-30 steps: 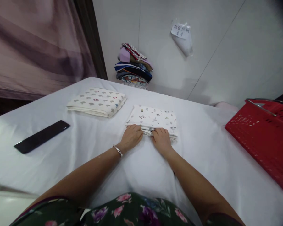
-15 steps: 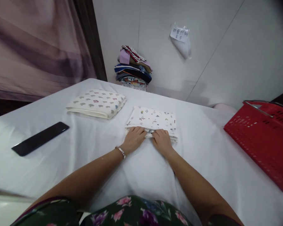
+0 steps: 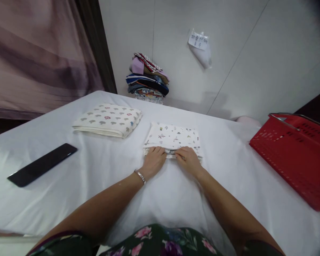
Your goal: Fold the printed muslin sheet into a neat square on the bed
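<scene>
A white folded cloth [image 3: 173, 135] with small scattered prints lies flat in the middle of the white-covered table. At its near edge, my left hand [image 3: 154, 159] has its fingers bent over the layers on the left side. My right hand [image 3: 188, 159] grips the same edge a little to the right, thumb and fingers pinching the fabric. Between the two hands a short stretch of the layered edge shows. Both thumbs are partly hidden. Farther left rests a second folded cloth [image 3: 109, 120], cream with grey and red mushroom-like prints, touched by neither hand.
A dark, flat, glossy slab [image 3: 42, 165] lies on the table [image 3: 101, 199] at the left. On the right stands a red plastic basket [image 3: 296, 160] with a metal handle. Behind the table's far edge is a stack of folded clothes [image 3: 148, 80]; a paper note [image 3: 199, 41] hangs on the wall.
My right hand has shifted slightly right along the cloth's near edge and its fingers are more closely pinched. The whole view has tilted slightly.
</scene>
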### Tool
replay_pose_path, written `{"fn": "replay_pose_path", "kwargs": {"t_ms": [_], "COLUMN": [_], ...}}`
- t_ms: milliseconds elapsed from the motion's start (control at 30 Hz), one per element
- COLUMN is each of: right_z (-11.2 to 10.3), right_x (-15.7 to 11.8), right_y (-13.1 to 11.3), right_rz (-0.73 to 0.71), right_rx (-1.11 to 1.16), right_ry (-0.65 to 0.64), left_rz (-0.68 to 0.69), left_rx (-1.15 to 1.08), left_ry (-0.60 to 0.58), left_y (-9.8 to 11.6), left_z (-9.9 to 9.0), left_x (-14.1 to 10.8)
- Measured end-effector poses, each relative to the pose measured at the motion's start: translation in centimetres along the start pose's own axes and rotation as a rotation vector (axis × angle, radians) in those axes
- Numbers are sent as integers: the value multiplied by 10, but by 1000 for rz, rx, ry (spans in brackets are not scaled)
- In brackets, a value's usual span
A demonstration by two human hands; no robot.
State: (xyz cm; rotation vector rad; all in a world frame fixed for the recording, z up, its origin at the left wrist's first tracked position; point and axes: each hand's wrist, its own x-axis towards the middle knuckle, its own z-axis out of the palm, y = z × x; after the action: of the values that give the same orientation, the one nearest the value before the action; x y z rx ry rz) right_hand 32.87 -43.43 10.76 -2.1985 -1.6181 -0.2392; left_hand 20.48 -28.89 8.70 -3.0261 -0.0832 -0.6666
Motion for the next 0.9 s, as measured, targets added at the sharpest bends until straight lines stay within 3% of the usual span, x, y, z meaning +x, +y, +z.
{"fn": "replay_pose_path", "kwargs": {"t_ms": [100,300,567,900], "right_z": [-2,8,11,14], "right_x": [14,30,30,28], "right_y": [4,7,4,10], "right_rz": [32,92,134,189], "right_rx": [11,76,152,174], "right_ry": [50,-69,-123,29], "left_rz": [11,15,30,27], "left_rx": [0,21,21,8], "left_ry": [2,18,54,34], "left_y": [0,-1,-1,-1], "left_z": [0,1,-1,2], "left_x": [-1,-1,0,-1]}}
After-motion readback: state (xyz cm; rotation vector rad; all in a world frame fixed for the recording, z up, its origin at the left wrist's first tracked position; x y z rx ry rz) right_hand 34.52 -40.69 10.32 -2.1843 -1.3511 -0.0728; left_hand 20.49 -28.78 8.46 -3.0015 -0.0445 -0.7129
